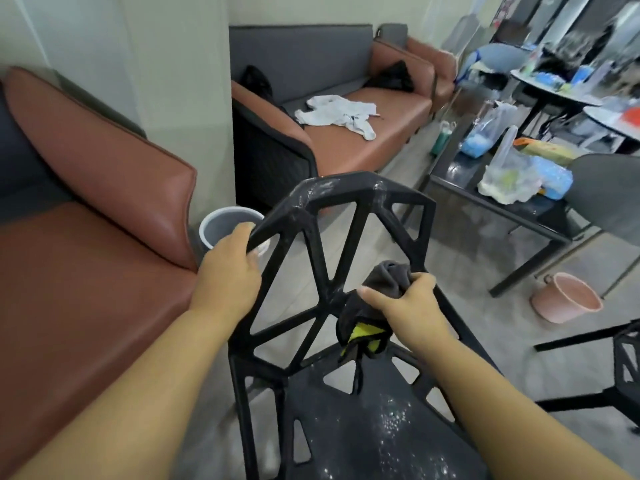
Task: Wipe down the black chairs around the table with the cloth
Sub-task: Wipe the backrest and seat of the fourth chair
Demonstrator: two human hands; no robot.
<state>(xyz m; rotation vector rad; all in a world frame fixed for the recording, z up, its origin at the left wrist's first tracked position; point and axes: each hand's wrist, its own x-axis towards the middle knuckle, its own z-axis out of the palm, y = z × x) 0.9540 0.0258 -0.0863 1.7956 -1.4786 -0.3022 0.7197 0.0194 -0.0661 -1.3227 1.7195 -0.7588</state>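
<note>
Sofa-lined room: left hand [230,268] grips chair [341,216]; right hand [408,303] holds cloth [384,282].

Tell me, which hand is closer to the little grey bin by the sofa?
Left. The left hand grips the backrest edge of the black chair, right by the grey bin. The right hand holds the cloth on the backrest's other side, farther off.
</note>
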